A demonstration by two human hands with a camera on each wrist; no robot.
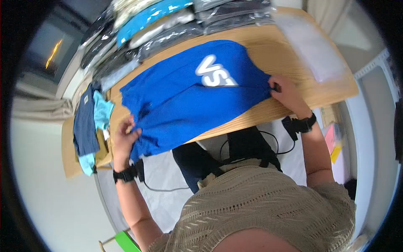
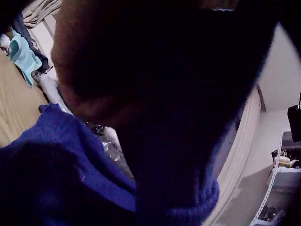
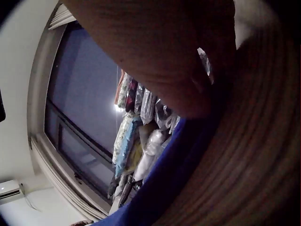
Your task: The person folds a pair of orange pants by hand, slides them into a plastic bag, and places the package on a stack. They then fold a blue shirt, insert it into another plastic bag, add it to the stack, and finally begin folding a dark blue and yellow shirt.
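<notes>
A blue sweatshirt (image 1: 176, 101) with white lettering lies across the wooden table, its left part bunched into creases. My left hand (image 1: 124, 138) pinches its near left corner between thumb and fingers. At the opposite end, my right hand (image 1: 287, 93) grips the right edge with curled fingers, and the cloth draws to a point there. Ribbed blue cloth shows below the dark left hand (image 2: 94, 61) in the left wrist view. In the right wrist view a strip of blue cloth (image 3: 164, 174) runs down from the right hand (image 3: 160, 52).
Plastic-wrapped folded clothes (image 1: 168, 31) are stacked along the table's far side. Clear plastic bags (image 1: 308, 46) lie at the right end of the wooden table (image 1: 275, 46). Dark blue and light blue garments (image 1: 86, 122) hang over a box at the left.
</notes>
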